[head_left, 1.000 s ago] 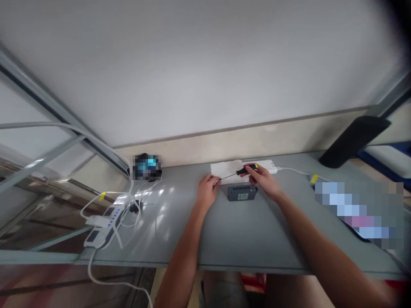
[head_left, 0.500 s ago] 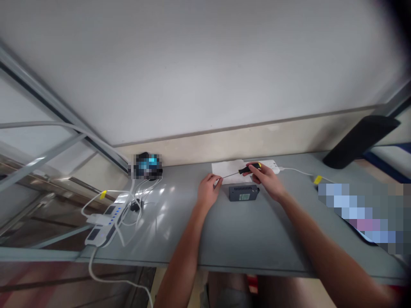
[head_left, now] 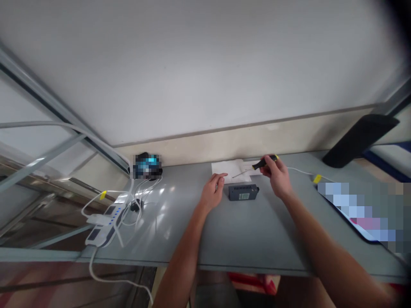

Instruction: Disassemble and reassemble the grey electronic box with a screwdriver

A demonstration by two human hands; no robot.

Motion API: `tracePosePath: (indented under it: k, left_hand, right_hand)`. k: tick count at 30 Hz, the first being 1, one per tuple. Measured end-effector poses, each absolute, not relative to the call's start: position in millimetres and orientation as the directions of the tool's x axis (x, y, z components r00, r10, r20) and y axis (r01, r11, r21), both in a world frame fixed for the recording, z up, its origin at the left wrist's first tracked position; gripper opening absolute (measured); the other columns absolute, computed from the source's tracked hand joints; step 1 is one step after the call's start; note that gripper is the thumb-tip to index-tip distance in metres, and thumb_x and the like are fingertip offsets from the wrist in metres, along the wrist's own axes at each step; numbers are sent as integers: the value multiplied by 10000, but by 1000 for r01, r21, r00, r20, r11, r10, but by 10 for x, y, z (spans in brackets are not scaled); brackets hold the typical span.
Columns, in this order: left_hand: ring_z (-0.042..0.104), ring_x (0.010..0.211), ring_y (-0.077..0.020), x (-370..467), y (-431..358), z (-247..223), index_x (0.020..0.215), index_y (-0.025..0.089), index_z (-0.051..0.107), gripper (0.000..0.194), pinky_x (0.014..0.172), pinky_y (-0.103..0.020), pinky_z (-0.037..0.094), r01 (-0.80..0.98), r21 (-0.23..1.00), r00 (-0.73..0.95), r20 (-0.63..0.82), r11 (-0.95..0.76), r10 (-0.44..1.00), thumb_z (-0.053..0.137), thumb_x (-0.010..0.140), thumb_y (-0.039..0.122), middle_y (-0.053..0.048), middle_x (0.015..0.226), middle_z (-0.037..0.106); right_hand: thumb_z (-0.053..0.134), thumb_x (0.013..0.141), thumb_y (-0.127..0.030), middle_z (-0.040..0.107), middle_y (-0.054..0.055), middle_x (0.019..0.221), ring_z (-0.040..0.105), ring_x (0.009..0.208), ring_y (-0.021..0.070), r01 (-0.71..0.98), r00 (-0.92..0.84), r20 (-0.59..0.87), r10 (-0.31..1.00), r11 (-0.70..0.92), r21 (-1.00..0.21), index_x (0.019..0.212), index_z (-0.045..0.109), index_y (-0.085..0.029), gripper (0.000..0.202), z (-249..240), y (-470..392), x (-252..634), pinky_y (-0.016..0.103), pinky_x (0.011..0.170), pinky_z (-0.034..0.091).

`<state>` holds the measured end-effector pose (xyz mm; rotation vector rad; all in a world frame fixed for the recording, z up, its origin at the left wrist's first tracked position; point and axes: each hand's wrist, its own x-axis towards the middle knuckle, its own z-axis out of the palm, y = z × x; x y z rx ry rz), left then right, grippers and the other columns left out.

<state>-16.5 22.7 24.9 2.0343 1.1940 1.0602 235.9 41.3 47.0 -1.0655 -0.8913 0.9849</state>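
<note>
My right hand (head_left: 278, 177) is closed around the black and yellow handle of a screwdriver (head_left: 265, 161). Its thin shaft slants down to the left, with the tip over a sheet of white paper (head_left: 221, 167). At the paper's near left edge is my left hand (head_left: 213, 191), index finger stretched forward and thumb apart, with nothing visible in it. The screwdriver tip lies a short way right of that fingertip, not touching it. Between the hands, just in front of the paper, a dark box (head_left: 243, 192) with vent slots and a pale label stands on the table.
On the grey table (head_left: 250, 239), a white power strip (head_left: 102, 226) with tangled cables lies at left, near a blurred-out device (head_left: 146, 167). To the right are a black cylinder (head_left: 359, 141), a white cable (head_left: 302, 171) and a tablet-like screen (head_left: 356, 209). A wall rises behind.
My right hand has moved right with the screwdriver, drawing its tip away from my left fingers. My left hand has shifted slightly right and its index finger has straightened. The dark box stays put.
</note>
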Motion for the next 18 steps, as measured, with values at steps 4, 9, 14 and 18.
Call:
tracePosePath:
  k: [4,9,14,18]
  left_hand:
    - [651,1000,-195,-135,180,281,1239,230,684,384,953,-338,500,466,730,378,346,-500,859,371,1097,403,-71,1092,680]
    - [656,945,-187,-104,160,288,1175,212,703,374,904,-327,519,478,697,426,349,-535,835,388,1090,395,-72,1043,670]
    - [661,1017,-200,-102,161,289,1156,215,709,383,953,-343,523,488,677,432,361,-551,826,369,1095,381,-79,1071,690]
    - [657,1026,-212,-77,150,308,1115,214,720,414,969,-349,519,501,667,452,342,-551,824,349,1095,394,-89,1062,693]
  right_hand:
    - [738,823,-545,516,-38,634,460,552,98,-96,281,206,937,241,-966,817,642,-215,344,525,383,2425,229,518,380]
    - [668,895,-497,506,-39,629,450,553,106,34,173,283,943,282,-959,838,615,-223,286,633,296,2361,246,534,370]
    - [662,909,-502,531,-21,660,458,575,120,117,113,332,937,319,-941,868,618,-223,285,718,201,2282,262,535,365]
    - [642,915,-539,555,5,695,457,600,137,201,79,360,929,339,-919,874,629,-229,312,814,113,2252,280,551,380]
